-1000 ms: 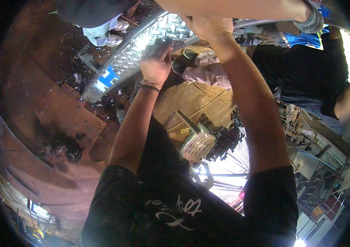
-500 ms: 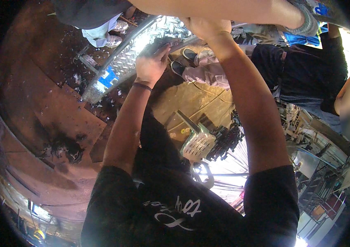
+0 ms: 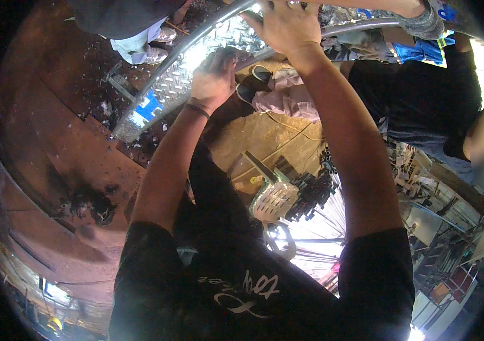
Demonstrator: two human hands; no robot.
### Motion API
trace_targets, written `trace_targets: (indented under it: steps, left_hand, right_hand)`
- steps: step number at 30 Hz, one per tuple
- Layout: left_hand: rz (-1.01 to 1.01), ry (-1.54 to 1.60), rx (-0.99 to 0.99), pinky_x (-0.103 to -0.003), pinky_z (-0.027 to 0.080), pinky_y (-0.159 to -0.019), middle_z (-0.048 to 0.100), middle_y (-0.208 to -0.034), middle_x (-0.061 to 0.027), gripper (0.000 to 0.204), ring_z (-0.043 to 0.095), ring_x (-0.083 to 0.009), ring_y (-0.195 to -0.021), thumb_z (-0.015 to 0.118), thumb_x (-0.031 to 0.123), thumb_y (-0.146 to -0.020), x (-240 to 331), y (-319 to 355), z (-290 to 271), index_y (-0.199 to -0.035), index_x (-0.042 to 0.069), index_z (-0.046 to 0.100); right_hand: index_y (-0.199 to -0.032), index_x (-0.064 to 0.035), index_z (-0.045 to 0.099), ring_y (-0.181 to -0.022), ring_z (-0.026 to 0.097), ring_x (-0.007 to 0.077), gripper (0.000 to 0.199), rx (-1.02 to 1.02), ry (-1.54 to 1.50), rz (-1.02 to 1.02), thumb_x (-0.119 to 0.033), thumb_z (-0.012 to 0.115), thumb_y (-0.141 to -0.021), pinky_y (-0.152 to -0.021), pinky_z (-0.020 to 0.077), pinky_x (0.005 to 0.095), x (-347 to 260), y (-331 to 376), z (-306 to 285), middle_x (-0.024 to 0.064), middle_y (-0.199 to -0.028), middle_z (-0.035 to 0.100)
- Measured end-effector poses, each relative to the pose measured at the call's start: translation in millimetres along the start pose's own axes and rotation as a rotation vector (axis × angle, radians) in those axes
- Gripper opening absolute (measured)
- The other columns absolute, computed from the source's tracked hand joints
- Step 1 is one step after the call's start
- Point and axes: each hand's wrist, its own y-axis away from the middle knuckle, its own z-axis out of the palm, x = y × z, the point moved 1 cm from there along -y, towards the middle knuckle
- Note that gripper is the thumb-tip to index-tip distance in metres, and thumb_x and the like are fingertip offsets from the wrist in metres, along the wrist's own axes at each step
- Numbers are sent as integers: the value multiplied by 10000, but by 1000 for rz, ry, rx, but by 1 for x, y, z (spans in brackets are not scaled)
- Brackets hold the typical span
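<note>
A shiny diamond-tread metal plate [image 3: 172, 78] with a curved tubular rim stretches across the top of the head view. My left hand [image 3: 212, 84], a dark band at its wrist, is closed over the plate's near edge; its fingertips lie in shadow. Farther right, my right hand [image 3: 290, 29] rests on the same plate across the near tube, thumb apart and fingers stretched forward. The topmost fingertips meet the picture's upper part, close to another person's forearm [image 3: 367, 4]. A blue patch [image 3: 150, 105] sticks to the plate's left end.
Another person in dark clothes [image 3: 418, 96] stands at the right, and one in light shoes [image 3: 154, 52] at the far left. Below my arms are a perforated plastic chair [image 3: 274, 202] and a stack of dark bar ends [image 3: 313, 196]. Rusty sheets [image 3: 77, 159] cover the left floor.
The other person's forearm has moved up, uncovering more of the plate. My right hand has shifted slightly upward, its fingers now showing. My left fingers have drawn in on the plate's edge.
</note>
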Motion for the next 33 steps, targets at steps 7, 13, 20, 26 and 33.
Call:
trace_targets:
  steps: [7, 13, 20, 26, 33]
  left_hand:
    - [44, -69, -29, -459, 550, -744, 621, -999, -151, 118, 634, -341, -902, 640, 75, -896, -2, 0, 3, -1003, 32, 614]
    - [-102, -87, -53, -471, 541, -768, 626, -1000, -169, 224, 618, -364, -955, 671, 105, -871, 7, 6, 2, -1068, 31, 594]
    - [-315, 97, 42, -505, 528, -810, 703, -1001, -175, 214, 647, -403, -957, 726, 118, -879, -2, 34, -3, -1091, 95, 713]
    - [-368, 122, 201, -481, 534, -794, 744, -928, -141, 87, 687, -382, -891, 776, 182, -874, 8, 16, 0, -923, 109, 782]
    - [-405, 186, 248, -462, 533, -765, 749, -920, -98, 96, 697, -350, -842, 799, 168, -823, 14, -1, -6, -887, 100, 775]
  right_hand:
    - [-1436, -161, 591, -1356, 502, 366, 597, 55, 81, 12, -567, 502, -1007, -1089, 372, 612, -1, -1, 3, 147, -1480, 554]
    - [-1440, -105, 575, -1371, 483, 387, 643, 38, -89, -42, -573, 506, -1005, -1113, 370, 578, 3, -2, 1, 183, -1479, 541]
    - [-1430, -126, 580, -1456, 351, 381, 643, 126, 83, -2, -590, 522, -989, -1110, 283, 679, 0, 5, 10, 168, -1540, 466]
    - [-1416, -127, 588, -1472, 309, 365, 636, 85, 40, -1, -593, 522, -988, -1107, 273, 681, 2, 7, 15, 158, -1544, 445]
    - [-1425, -155, 588, -1458, 341, 367, 623, 116, 87, -7, -594, 513, -989, -1116, 286, 663, 0, 7, 9, 134, -1551, 443]
